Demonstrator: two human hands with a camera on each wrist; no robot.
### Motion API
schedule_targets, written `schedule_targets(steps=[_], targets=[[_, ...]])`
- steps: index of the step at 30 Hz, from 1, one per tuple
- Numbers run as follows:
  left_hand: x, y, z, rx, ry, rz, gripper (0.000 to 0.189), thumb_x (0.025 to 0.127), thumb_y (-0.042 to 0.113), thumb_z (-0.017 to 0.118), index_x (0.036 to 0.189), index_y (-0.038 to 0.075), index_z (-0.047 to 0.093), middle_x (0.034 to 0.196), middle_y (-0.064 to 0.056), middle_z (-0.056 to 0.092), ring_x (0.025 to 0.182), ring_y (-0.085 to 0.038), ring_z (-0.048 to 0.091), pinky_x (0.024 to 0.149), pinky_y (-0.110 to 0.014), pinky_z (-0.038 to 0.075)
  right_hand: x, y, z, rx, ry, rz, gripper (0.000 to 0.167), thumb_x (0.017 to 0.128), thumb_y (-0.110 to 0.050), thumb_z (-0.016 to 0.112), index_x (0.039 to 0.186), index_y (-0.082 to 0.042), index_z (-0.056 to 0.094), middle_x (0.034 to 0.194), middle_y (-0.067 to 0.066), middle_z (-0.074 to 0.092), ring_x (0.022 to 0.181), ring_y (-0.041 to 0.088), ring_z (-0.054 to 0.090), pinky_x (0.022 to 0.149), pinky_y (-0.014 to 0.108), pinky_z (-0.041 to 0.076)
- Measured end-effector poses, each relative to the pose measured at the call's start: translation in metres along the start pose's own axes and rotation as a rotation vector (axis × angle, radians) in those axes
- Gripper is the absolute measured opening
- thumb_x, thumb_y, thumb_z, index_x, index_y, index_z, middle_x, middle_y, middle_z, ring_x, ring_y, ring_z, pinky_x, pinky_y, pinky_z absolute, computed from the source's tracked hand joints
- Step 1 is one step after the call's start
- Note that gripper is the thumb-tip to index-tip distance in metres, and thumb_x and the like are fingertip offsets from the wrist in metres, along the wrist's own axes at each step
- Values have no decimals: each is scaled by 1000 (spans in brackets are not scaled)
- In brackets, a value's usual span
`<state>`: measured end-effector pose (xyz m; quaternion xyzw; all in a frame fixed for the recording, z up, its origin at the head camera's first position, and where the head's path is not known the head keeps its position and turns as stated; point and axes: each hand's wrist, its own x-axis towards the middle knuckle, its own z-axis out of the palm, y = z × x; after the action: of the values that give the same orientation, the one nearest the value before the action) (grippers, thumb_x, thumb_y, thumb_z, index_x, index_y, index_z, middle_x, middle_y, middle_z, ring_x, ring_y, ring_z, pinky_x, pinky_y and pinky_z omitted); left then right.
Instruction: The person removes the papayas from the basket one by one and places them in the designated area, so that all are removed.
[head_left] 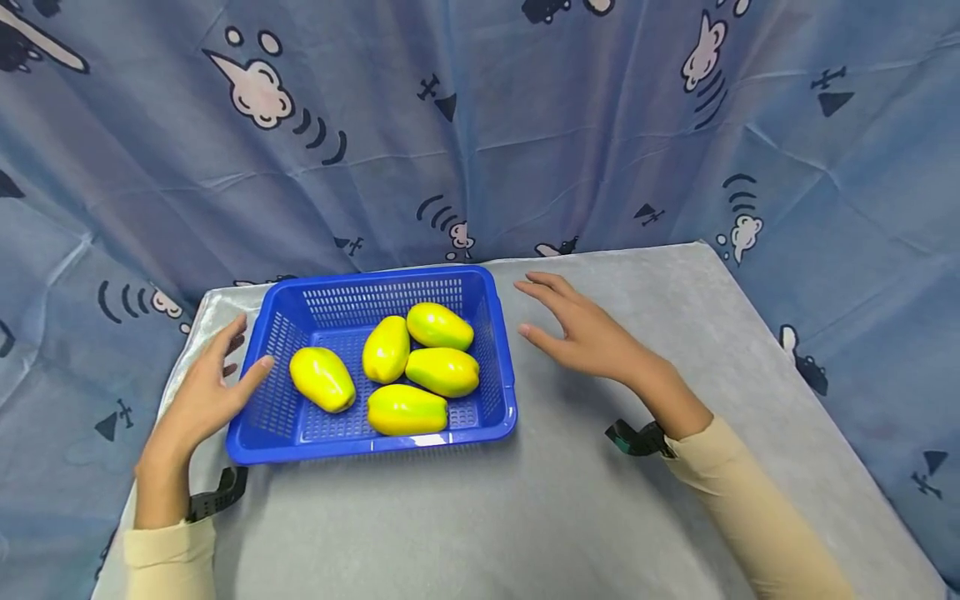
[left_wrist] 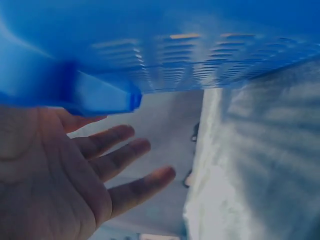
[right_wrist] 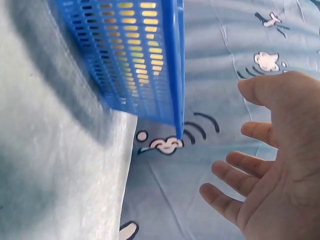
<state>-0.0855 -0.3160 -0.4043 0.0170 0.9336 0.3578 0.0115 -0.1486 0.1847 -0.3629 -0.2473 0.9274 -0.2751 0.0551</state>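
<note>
You are at a pale grey table (head_left: pixel 450 525) in a curtained-off spot: a blue cartoon-print curtain (head_left: pixel 525 150) hangs behind it and along both sides. Since that curtain fills your view past the edges, you can't tell whether this is a home, lab or workshop.

Surface (head_left: pixel 570 508): room along the right edge.
Basket (head_left: pixel 480 434): walls obstruct near the far left corner.
Curtain (head_left: pixel 562 167): blocks beyond the far edge.
</note>
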Motion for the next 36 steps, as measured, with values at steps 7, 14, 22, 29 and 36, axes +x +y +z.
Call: schedule_targets(steps=[7,14,22,29,36], targets=[[5,-16,7,-209,-76,-38,79,109,30,58,168,1,14,170,-34,24,148,-61,36,113,-73,40,15,-22,0,-18,-78,-45,66,106,-44,62,164,-21,40,171,10,34,155,35,42,120,62,44],[8,-28,13,-397,-126,-81,70,111,26,53,165,-2,18,155,-25,49,110,-3,66,82,-12,57,30,-42,5,-37,-154,-97,65,106,-44,61,163,-20,41,171,9,36,155,34,41,122,60,43],[6,-40,13,-794,-349,-37,58,114,14,43,165,-1,18,118,10,74,98,-12,77,79,-33,66,42,-61,22,-35,-269,-135,62,106,-42,62,161,-20,44,165,9,45,149,31,51,122,53,46],[3,-46,9,-922,-407,10,47,112,5,40,158,14,31,127,4,73,105,-15,77,83,-35,66,52,-74,34,-81,-345,-146,59,107,-42,60,160,-19,47,165,11,44,149,30,50,124,51,44],[0,-40,9,-861,-369,0,50,111,5,44,159,9,29,128,8,71,105,-12,76,83,-32,66,68,-85,39,-131,-401,-144,56,106,-39,63,156,-16,52,163,13,46,144,30,54,122,50,47]])
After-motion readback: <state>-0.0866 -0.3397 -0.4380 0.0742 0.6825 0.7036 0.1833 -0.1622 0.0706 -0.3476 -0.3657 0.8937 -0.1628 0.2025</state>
